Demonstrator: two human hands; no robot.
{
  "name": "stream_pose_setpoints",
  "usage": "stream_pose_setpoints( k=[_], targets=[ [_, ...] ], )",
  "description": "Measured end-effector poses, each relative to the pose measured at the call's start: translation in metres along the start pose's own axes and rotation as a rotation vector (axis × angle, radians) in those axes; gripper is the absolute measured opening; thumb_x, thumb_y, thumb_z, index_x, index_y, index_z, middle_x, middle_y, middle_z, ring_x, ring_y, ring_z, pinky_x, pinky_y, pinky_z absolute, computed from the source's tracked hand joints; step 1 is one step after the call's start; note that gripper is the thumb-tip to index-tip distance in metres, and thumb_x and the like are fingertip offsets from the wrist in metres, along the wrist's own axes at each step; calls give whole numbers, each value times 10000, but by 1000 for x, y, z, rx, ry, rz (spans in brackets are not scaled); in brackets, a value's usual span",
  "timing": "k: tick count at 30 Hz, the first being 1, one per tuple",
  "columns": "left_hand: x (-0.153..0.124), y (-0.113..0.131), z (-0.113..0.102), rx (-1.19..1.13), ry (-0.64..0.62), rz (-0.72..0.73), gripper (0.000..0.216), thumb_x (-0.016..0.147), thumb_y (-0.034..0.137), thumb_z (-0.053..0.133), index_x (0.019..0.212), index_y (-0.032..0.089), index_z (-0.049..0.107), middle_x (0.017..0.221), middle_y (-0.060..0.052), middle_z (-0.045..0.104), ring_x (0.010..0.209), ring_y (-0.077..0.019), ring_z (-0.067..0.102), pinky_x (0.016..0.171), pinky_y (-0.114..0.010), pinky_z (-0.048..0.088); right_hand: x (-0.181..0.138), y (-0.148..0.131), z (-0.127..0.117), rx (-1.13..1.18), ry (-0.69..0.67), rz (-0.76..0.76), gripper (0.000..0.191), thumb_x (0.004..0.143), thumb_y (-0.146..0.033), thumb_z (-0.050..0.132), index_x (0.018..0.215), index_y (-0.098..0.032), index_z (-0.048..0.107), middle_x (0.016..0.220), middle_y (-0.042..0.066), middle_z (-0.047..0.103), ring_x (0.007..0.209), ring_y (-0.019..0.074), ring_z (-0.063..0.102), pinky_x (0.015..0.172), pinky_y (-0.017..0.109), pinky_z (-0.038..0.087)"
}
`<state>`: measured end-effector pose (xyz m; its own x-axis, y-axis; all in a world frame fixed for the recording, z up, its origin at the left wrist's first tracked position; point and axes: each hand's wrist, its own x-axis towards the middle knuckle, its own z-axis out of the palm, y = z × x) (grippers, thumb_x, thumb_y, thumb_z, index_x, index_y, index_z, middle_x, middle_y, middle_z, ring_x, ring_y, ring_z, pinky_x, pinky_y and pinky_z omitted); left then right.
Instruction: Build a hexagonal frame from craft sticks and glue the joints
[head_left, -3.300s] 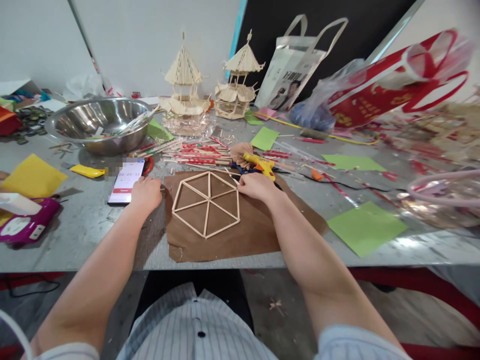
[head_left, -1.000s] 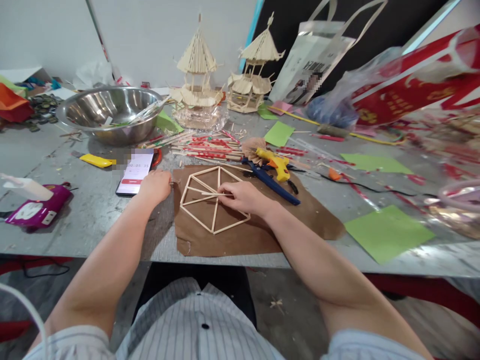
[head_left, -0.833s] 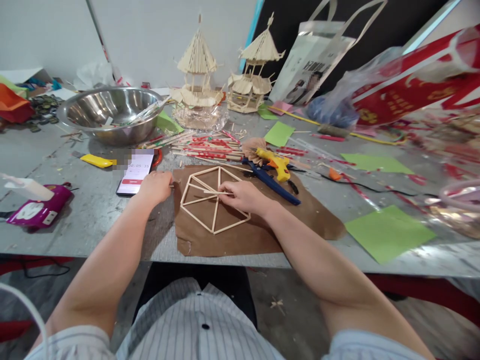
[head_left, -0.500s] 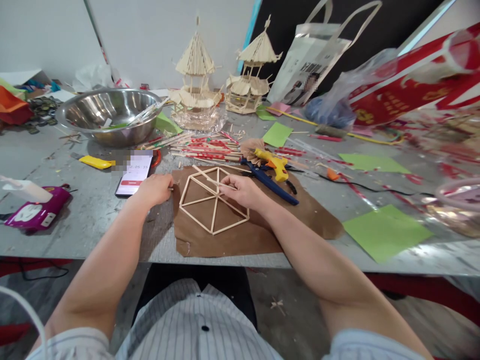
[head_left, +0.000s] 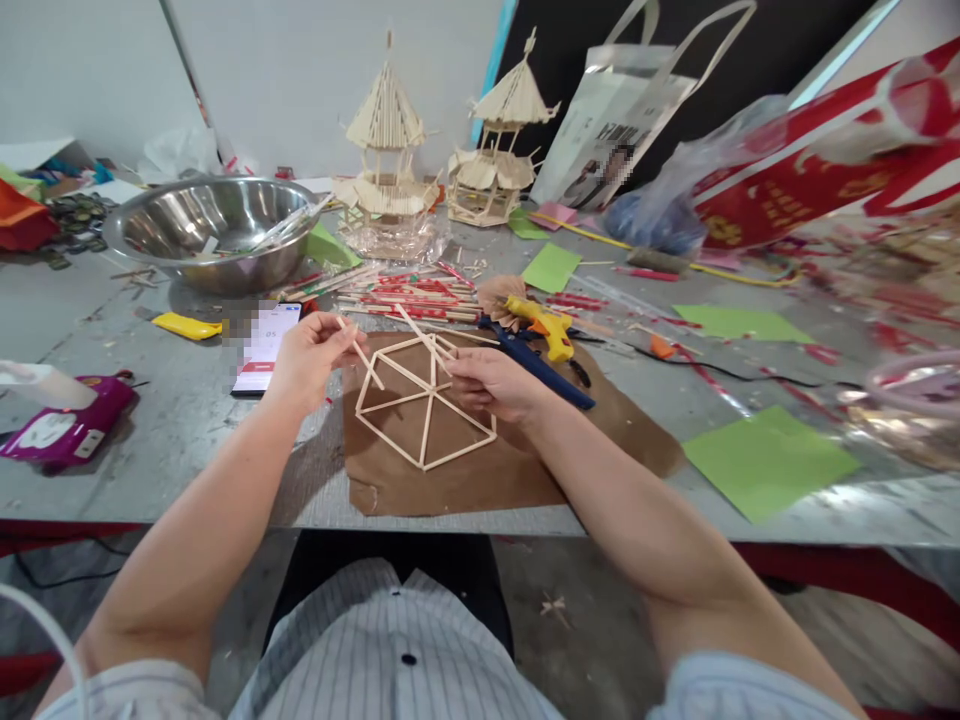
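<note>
My left hand (head_left: 319,355) is closed in a pinch on a thin wooden stick (head_left: 369,366), which slants down over the left side of a flat stick frame. That many-sided frame (head_left: 390,442), with spokes meeting at its middle, lies on a piece of brown paper (head_left: 525,482). My right hand (head_left: 491,380) is also closed, holding another wooden stick (head_left: 412,324) above the frame's upper right part. Whether a second stick is in its fingers, I cannot tell. A yellow glue gun (head_left: 553,332) and a blue-handled tool (head_left: 540,368) lie just right of this hand.
At the back stand a steel bowl (head_left: 150,240) and two stick pagoda models (head_left: 386,125) (head_left: 504,108). Red-and-wood sticks (head_left: 412,300) lie before them. A phone (head_left: 259,370), yellow cutter (head_left: 187,326) and purple device (head_left: 71,420) are left; green paper (head_left: 772,462) is right.
My left hand has risen from the table beside the paper and now shows a stick held over the frame. The right hand has shifted slightly, its stick tilting more upright.
</note>
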<state>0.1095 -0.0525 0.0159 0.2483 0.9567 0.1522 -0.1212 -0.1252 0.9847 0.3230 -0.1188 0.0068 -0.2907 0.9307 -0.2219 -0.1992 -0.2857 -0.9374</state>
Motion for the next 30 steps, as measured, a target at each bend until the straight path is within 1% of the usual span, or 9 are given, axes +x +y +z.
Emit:
stream_pose_setpoints(
  k=[3, 7, 10, 15, 18, 21, 24, 27, 30],
  targets=[
    [-3, -4, 8, -123, -68, -116, 204, 631, 246, 639, 712, 151, 478, 706, -14, 627, 628, -119, 608, 606, -260, 492, 2, 3, 6, -34, -25, 44, 256, 648, -297, 632, 650, -167, 412, 404, -116, 258, 340, 1, 152, 338, 153, 64],
    [-8, -8, 16, -166, -139, -150, 211, 640, 242, 637, 693, 150, 454, 717, -10, 628, 631, -114, 615, 576, -232, 493, 5, 9, 11, -122, -50, 64, 252, 643, -318, 636, 681, -161, 442, 411, -117, 289, 323, -1, 181, 330, 160, 80],
    [-9, -8, 18, -173, -187, -177, 220, 645, 247, 637, 714, 150, 452, 730, -13, 632, 626, -117, 617, 569, -242, 500, 6, 13, 13, -222, -46, 45, 245, 650, -340, 620, 701, -155, 468, 409, -114, 323, 310, 2, 206, 323, 172, 99],
    [-10, -8, 18, -177, -199, -226, 247, 639, 216, 646, 780, 157, 452, 715, -11, 634, 605, -119, 615, 539, -239, 501, 6, 17, 15, -374, -71, 14, 208, 672, -329, 594, 686, -153, 486, 397, -110, 327, 326, 7, 232, 338, 175, 113],
    [-10, -8, 18, -156, -205, -254, 244, 643, 188, 642, 829, 150, 489, 703, -10, 633, 574, -100, 603, 522, -218, 499, 5, 18, 18, -334, -51, 9, 205, 691, -344, 565, 661, -163, 474, 393, -107, 311, 329, 15, 225, 345, 178, 115],
    [-11, -6, 19, -168, -210, -270, 185, 649, 192, 636, 775, 137, 512, 722, -23, 640, 570, -95, 602, 514, -205, 500, 6, 18, 20, -214, -8, -1, 224, 738, -379, 486, 648, -174, 467, 393, -101, 268, 328, 25, 188, 345, 183, 107],
    [-11, -5, 19, -191, -199, -283, 158, 649, 193, 638, 722, 126, 516, 807, -50, 649, 586, -97, 609, 502, -193, 498, 8, 18, 20, -167, 49, -16, 223, 734, -365, 493, 625, -175, 449, 401, -95, 266, 333, 23, 194, 347, 178, 103],
    [-10, -4, 17, -226, -209, -282, 150, 651, 185, 638, 699, 121, 510, 888, -66, 646, 613, -100, 617, 501, -185, 498, 10, 20, 19, -171, 87, -41, 211, 709, -349, 534, 633, -174, 444, 405, -95, 313, 328, 18, 239, 336, 163, 129],
    [-9, -3, 16, -258, -223, -267, 153, 658, 185, 633, 688, 121, 497, 899, -69, 647, 617, -105, 620, 496, -185, 496, 12, 23, 17, -206, 95, -64, 215, 717, -370, 527, 672, -174, 451, 431, -79, 432, 308, 25, 326, 315, 158, 190]
  ],
)
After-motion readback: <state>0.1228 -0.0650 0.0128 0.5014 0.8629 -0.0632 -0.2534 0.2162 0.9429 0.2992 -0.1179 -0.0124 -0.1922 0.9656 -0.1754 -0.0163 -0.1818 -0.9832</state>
